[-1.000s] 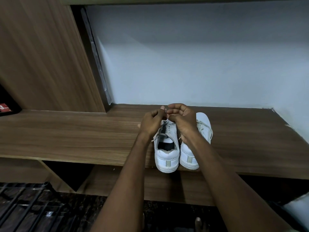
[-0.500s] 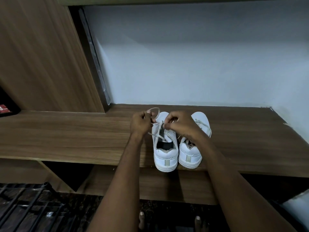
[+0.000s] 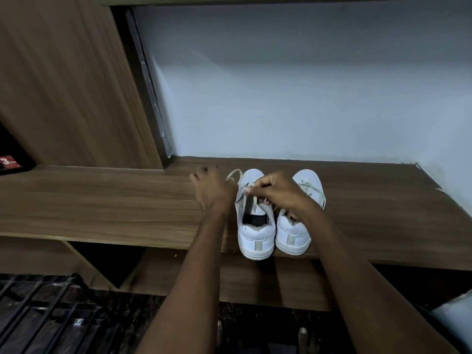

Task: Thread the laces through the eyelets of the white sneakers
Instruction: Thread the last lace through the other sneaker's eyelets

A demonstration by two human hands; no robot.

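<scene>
1. Two white sneakers stand side by side, heels at the near edge of a wood-grain worktop [image 3: 102,205]: the left sneaker [image 3: 255,233] and the right sneaker [image 3: 293,233], each smooth-sided with a grey heel tab.
2. One flat, off-white lace [image 3: 233,174] loops up beside the left sneaker's toe.
3. The left hand [image 3: 214,190] is blurred just left of that shoe; its grip cannot be told.
4. The right hand [image 3: 278,191] pinches the lace between thumb and forefinger above the left sneaker's tongue.
5. A pale plaster wall [image 3: 306,85] rises behind.

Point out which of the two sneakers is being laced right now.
The left sneaker, next to the left hand; the right hand pinches its lace above the tongue.
</scene>
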